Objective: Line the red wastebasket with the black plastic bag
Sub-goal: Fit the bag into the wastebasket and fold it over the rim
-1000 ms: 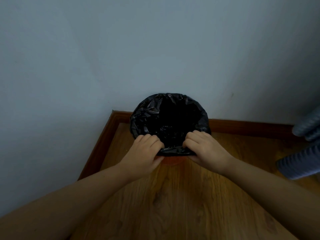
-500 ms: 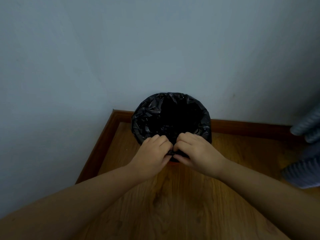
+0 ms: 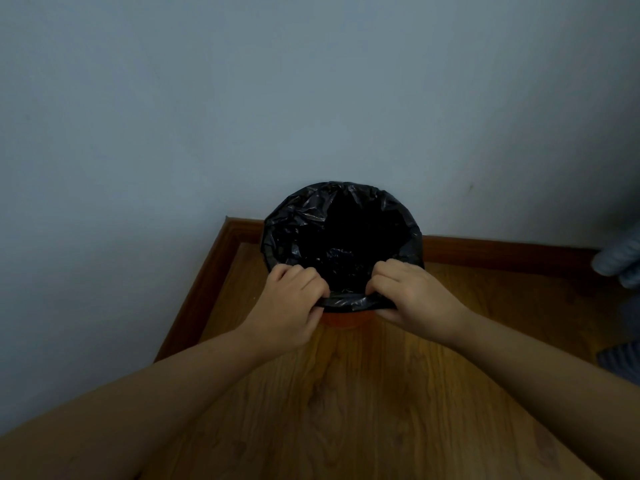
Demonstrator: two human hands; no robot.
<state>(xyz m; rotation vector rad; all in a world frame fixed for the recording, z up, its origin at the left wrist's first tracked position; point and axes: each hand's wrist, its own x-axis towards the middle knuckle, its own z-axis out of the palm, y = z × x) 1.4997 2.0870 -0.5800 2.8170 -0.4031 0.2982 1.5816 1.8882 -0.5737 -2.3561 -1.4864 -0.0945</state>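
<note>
The black plastic bag sits inside the red wastebasket, its mouth folded over the rim all around. Only a small strip of red shows below the near edge. My left hand pinches the bag's near edge at the left front of the rim. My right hand pinches the same edge at the right front. A stretch of folded bag runs taut between the two hands. The bag's inside is dark and deep.
The wastebasket stands in a room corner on a wooden floor, close to the grey wall and the wooden skirting. Grey ribbed fabric hangs at the far right edge.
My hands, close together at the middle of the near rim half a second ago, have spread apart along it, still gripping the bag's edge.
</note>
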